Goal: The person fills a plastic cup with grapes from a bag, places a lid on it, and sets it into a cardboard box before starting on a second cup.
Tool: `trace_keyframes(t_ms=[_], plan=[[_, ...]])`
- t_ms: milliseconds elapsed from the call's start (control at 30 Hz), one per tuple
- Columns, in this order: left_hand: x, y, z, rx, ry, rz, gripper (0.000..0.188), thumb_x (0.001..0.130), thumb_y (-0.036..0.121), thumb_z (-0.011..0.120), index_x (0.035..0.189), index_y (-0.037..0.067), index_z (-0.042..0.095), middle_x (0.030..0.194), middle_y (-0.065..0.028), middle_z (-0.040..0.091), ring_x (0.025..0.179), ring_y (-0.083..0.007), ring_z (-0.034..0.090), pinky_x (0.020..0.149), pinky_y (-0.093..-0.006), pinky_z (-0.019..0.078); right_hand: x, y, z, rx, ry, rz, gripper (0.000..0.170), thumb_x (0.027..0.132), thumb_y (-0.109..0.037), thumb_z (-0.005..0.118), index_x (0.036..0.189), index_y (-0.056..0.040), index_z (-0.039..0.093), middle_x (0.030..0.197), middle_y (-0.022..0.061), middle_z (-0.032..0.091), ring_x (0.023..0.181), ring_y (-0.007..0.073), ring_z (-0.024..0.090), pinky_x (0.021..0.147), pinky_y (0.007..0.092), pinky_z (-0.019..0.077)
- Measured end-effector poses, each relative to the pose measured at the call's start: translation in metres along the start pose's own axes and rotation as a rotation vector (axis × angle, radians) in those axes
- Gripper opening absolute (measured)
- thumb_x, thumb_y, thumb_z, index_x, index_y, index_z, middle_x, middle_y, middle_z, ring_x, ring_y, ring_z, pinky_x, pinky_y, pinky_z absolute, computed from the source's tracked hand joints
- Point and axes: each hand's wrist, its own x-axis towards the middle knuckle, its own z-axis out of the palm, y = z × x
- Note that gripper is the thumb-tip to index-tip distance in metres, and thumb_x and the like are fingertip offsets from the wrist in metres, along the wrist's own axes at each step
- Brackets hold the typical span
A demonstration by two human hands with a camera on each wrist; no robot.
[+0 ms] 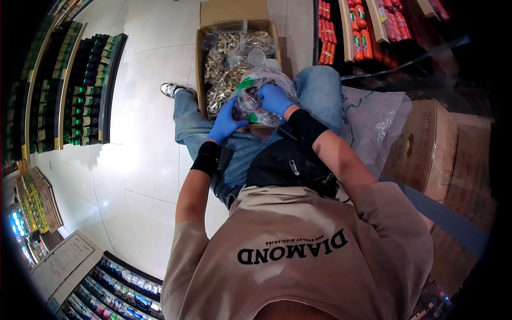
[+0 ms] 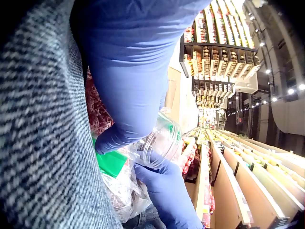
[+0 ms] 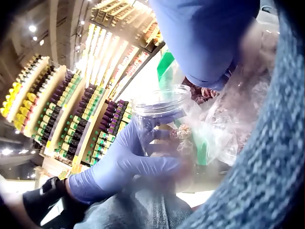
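A clear plastic jar (image 3: 162, 107) with a threaded, lidless mouth is in my left hand (image 1: 226, 124), whose fingers curl round its side. Against my lap lies a clear plastic bag (image 1: 280, 80) with green patches, full of wrinkled, dark reddish dried fruit (image 3: 206, 92). My right hand (image 1: 276, 98) is bent over the bag beside the jar. In the right wrist view its fingertips reach down to the dried fruit; I cannot tell whether they pinch any. Both hands wear blue gloves.
Just ahead, a cardboard box (image 1: 200, 69) holds tan dried pieces (image 1: 221, 80) in clear bags, with a round clear container (image 1: 256, 57) on top. A white plastic bag (image 1: 376, 114) and cartons (image 1: 421, 144) stand at right. Shelves (image 1: 120, 80) line the left; red-packed goods (image 1: 362, 40) are front right.
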Motion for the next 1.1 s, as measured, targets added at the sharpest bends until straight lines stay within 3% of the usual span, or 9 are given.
trace_keyframes(t_ms=[133,300,433,600,667,733,1000,1100], plan=[[0.001,-0.004,0.001,0.016,0.005,0.010,0.094,0.070,0.003,0.089,0.149,0.001,0.038,0.139,-0.0127,0.055,0.126,-0.0215,0.054,0.107,-0.0353,0.0466,0.000,-0.001,-0.002,-0.024,-0.026,0.089,0.013,0.074,-0.004,0.066,0.085,-0.0038,0.071,0.092,0.0234,0.067,0.087,0.0433,0.064,0.078,0.0496,0.0521],[0.001,-0.001,0.001,0.045,0.019,0.047,0.094,0.069,0.002,0.089,0.149,0.000,0.039,0.140,-0.0126,0.054,0.127,-0.0218,0.054,0.109,-0.0353,0.0454,0.002,0.006,0.013,-0.056,0.195,0.127,0.010,0.077,-0.005,0.065,0.084,-0.0021,0.071,0.091,0.0236,0.067,0.086,0.0426,0.065,0.075,0.0483,0.0519],[0.002,-0.007,0.001,0.001,0.008,0.022,0.095,0.069,0.003,0.089,0.149,0.000,0.039,0.140,-0.0131,0.054,0.127,-0.0224,0.054,0.109,-0.0352,0.0448,-0.001,0.005,-0.004,-0.034,0.056,0.212,0.010,0.079,-0.004,0.062,0.084,-0.0018,0.070,0.088,0.0238,0.066,0.084,0.0427,0.065,0.074,0.0477,0.0515],[-0.001,-0.001,0.000,0.055,0.040,0.060,0.095,0.068,0.004,0.090,0.149,0.000,0.039,0.138,-0.0137,0.056,0.126,-0.0224,0.055,0.108,-0.0348,0.0456,0.003,0.010,0.001,0.230,0.269,0.178,0.006,0.084,-0.006,0.060,0.086,-0.0031,0.065,0.090,0.0233,0.065,0.085,0.0432,0.062,0.076,0.0512,0.0494],[0.000,-0.003,0.000,0.059,0.042,0.064,0.095,0.068,0.005,0.090,0.149,0.000,0.039,0.138,-0.0138,0.056,0.125,-0.0224,0.055,0.107,-0.0348,0.0459,0.005,0.009,0.002,0.222,0.240,0.202,0.007,0.085,-0.006,0.060,0.087,-0.0027,0.065,0.090,0.0235,0.065,0.086,0.0433,0.062,0.078,0.0506,0.0498],[0.002,-0.010,0.001,0.039,0.057,0.105,0.100,0.064,0.019,0.093,0.148,0.001,0.042,0.130,-0.0203,0.058,0.116,-0.0314,0.060,0.099,-0.0389,0.0502,0.006,0.008,0.002,0.212,0.214,0.229,0.007,0.085,-0.006,0.059,0.087,-0.0023,0.065,0.091,0.0237,0.065,0.088,0.0433,0.063,0.079,0.0501,0.0501],[0.003,-0.015,0.002,0.064,0.066,0.121,0.100,0.064,0.020,0.094,0.148,0.002,0.042,0.131,-0.0211,0.057,0.117,-0.0320,0.060,0.101,-0.0397,0.0496,-0.002,0.015,0.007,0.069,0.152,0.062,0.008,0.086,-0.009,0.061,0.088,-0.0020,0.064,0.092,0.0230,0.066,0.085,0.0450,0.063,0.075,0.0498,0.0499],[0.002,-0.013,0.001,0.062,0.070,0.124,0.101,0.063,0.020,0.094,0.148,0.002,0.042,0.131,-0.0210,0.057,0.117,-0.0317,0.060,0.101,-0.0395,0.0496,0.001,0.004,-0.002,0.124,0.106,0.185,0.012,0.087,-0.012,0.063,0.094,-0.0025,0.065,0.095,0.0234,0.066,0.081,0.0410,0.065,0.074,0.0475,0.0510]])
